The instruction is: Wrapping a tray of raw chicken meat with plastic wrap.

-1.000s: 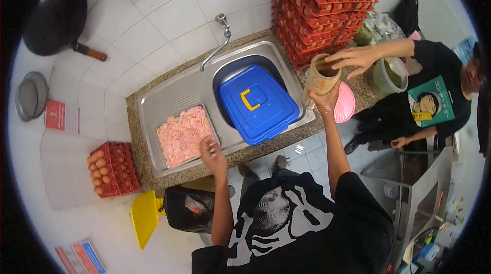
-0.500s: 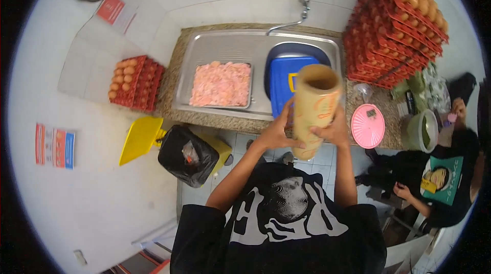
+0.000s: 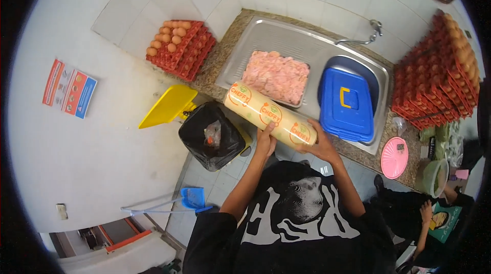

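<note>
A thick, pale yellow roll of cling film (image 3: pixel 253 110) with red and green print lies slantwise in front of me, just above the sink's front edge. My left hand (image 3: pixel 265 141) grips it from below near the middle. At its right end, my right hand (image 3: pixel 323 144) is wrapped round the roll. Right behind it, a shallow metal tray (image 3: pixel 308 86) full of chopped pale pink raw meat (image 3: pixel 275 77) rests on the steel drainboard (image 3: pixel 232 72). The roll overlaps the tray's near left corner in view.
A blue lidded box (image 3: pixel 360 115) with a yellow handle sits over the sink bowl. Red egg trays (image 3: pixel 432 80) are stacked high at right, and more egg trays (image 3: pixel 192 51) at left. A black-lined bin (image 3: pixel 212 141) stands below. Another person's hand (image 3: pixel 426 211) shows at lower right.
The roll has gone from nearly upright to lying slantwise, its far end swinging left toward the meat tray. My view has turned left. The co-worker's hand has moved.
</note>
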Demonstrator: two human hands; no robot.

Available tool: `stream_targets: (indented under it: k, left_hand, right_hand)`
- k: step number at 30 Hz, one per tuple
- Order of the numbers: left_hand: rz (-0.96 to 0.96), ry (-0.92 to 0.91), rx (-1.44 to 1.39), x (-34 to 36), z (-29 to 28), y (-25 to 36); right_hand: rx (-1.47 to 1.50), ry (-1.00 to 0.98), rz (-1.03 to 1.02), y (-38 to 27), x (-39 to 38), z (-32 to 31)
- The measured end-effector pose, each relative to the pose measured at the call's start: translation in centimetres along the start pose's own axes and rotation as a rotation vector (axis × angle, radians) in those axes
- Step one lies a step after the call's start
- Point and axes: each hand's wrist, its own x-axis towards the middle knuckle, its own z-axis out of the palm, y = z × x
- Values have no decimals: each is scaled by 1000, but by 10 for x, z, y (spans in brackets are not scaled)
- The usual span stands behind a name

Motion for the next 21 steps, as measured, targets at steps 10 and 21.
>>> stream_targets:
  k: [10, 21]
  left_hand:
    - [-67, 20, -278, 44, -100, 51]
    - [-77, 234, 524, 76, -119, 94]
  right_hand:
    - [297, 110, 110, 19, 39, 50]
    - [174, 248, 83, 43, 63, 53]
